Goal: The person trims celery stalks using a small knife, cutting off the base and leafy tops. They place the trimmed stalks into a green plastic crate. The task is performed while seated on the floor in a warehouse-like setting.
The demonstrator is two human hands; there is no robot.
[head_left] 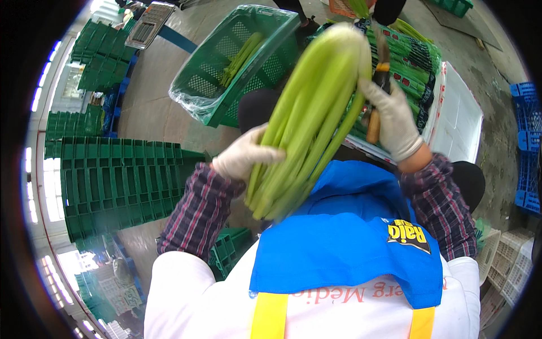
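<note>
A bunch of pale green celery, slightly blurred, is held up at a slant, its whitish base toward the top. My left hand in a white glove is closed round the lower stalks. My right hand, also gloved, grips a knife with a dark, orange-banded and wooden handle, its fingers at the celery's upper side. Behind, wrapped green bundles lie in a white foam box. A green perforated crate lined with clear plastic holds loose stalks.
Tall stacks of green crates stand on the left, blue crates on the right, white crates at lower right. A scale stands at upper left. Another person's dark-clad legs show at the top.
</note>
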